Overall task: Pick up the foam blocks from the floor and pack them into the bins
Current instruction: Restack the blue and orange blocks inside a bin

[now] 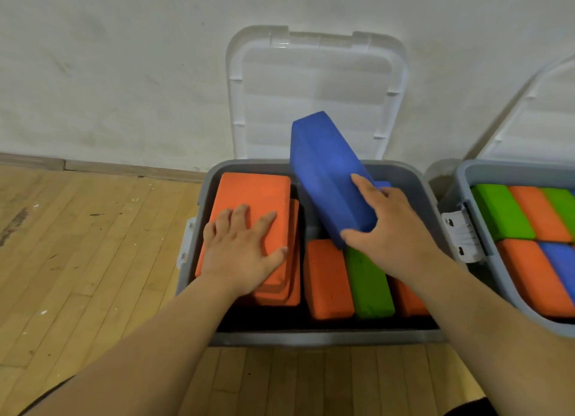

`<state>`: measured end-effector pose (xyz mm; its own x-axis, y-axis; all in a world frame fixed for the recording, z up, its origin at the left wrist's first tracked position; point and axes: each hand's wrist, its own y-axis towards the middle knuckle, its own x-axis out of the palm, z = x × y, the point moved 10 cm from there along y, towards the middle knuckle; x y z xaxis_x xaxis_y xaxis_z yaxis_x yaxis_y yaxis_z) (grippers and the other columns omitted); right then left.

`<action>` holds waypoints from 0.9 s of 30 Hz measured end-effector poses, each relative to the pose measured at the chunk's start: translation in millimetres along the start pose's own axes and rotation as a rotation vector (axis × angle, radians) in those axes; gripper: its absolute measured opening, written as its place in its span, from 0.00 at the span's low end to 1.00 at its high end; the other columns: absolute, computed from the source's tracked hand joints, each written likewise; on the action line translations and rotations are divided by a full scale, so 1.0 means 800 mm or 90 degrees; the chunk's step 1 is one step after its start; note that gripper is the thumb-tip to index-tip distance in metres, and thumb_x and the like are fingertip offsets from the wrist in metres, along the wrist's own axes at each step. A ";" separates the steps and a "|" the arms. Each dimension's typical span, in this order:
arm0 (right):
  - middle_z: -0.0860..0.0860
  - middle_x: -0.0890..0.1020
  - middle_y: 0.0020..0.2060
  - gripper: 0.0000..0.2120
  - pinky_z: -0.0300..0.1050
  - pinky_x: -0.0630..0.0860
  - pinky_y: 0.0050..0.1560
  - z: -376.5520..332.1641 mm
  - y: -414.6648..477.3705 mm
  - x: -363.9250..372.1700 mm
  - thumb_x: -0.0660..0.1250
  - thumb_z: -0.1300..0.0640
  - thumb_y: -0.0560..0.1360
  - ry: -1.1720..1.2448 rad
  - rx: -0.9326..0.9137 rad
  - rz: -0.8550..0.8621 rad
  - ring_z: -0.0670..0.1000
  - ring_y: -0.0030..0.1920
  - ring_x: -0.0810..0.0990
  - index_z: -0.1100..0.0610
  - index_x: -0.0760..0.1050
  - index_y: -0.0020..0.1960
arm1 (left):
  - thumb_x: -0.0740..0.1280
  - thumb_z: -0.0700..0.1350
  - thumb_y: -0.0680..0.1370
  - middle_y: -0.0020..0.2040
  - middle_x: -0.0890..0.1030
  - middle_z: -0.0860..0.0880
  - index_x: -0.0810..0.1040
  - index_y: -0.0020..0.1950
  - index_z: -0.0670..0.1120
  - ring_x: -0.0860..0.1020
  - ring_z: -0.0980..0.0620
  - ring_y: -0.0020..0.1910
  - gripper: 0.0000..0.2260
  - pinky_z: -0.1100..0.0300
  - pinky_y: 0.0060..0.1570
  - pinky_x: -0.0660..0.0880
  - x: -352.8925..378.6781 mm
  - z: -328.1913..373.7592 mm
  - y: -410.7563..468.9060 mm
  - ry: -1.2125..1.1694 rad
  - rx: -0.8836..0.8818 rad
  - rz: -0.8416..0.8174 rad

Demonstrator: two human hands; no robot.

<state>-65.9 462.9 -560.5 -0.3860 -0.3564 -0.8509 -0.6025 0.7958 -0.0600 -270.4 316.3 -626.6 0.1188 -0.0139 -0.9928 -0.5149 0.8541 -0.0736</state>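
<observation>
Over plastic bin [311, 338], blue foam block [326, 172]

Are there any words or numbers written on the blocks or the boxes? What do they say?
None: no words, numbers or logos show on the orange block, the blue block, the green block, the grey bin, its clear lid or the white latch.
</observation>
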 end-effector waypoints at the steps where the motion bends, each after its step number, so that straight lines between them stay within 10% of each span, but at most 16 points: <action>1: 0.50 0.62 0.69 0.47 0.42 0.69 0.55 0.002 -0.003 0.007 0.75 0.47 0.73 -0.020 0.002 -0.020 0.50 0.57 0.71 0.33 0.49 0.81 | 0.49 0.76 0.71 0.81 0.58 0.46 0.54 0.80 0.67 0.55 0.38 0.78 0.38 0.40 0.73 0.55 0.000 -0.002 0.000 -0.003 -0.002 0.003; 12: 0.41 0.77 0.64 0.30 0.45 0.74 0.64 -0.015 -0.031 -0.097 0.73 0.49 0.72 0.291 -0.101 0.368 0.43 0.63 0.76 0.47 0.70 0.73 | 0.52 0.78 0.70 0.79 0.60 0.48 0.58 0.79 0.69 0.57 0.40 0.77 0.38 0.39 0.73 0.58 0.001 -0.012 0.003 -0.022 -0.007 0.018; 17: 0.44 0.77 0.69 0.29 0.38 0.69 0.67 -0.012 -0.014 -0.082 0.73 0.48 0.76 0.245 -0.030 0.312 0.44 0.68 0.73 0.48 0.71 0.75 | 0.52 0.80 0.66 0.77 0.63 0.49 0.60 0.77 0.70 0.60 0.41 0.74 0.40 0.40 0.70 0.61 -0.006 -0.007 0.010 -0.016 0.001 0.023; 23: 0.46 0.62 0.67 0.47 0.40 0.72 0.45 -0.007 0.010 -0.014 0.69 0.46 0.76 0.122 0.062 0.039 0.41 0.48 0.72 0.33 0.38 0.80 | 0.52 0.80 0.66 0.76 0.63 0.49 0.61 0.77 0.70 0.60 0.41 0.73 0.40 0.40 0.69 0.61 -0.005 -0.007 0.012 -0.007 0.003 0.024; 27: 0.50 0.64 0.71 0.44 0.44 0.69 0.49 -0.011 0.019 -0.026 0.68 0.43 0.78 0.067 0.057 0.057 0.51 0.53 0.73 0.33 0.41 0.81 | 0.52 0.80 0.67 0.76 0.63 0.50 0.61 0.77 0.70 0.60 0.41 0.73 0.39 0.40 0.69 0.60 -0.005 -0.012 0.009 -0.020 0.009 0.040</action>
<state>-72.8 477.9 -539.1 -0.5092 -0.3283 -0.7955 -0.4993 0.8656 -0.0376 -282.9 317.8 -624.4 0.1137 0.0564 -0.9919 -0.5095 0.8604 -0.0095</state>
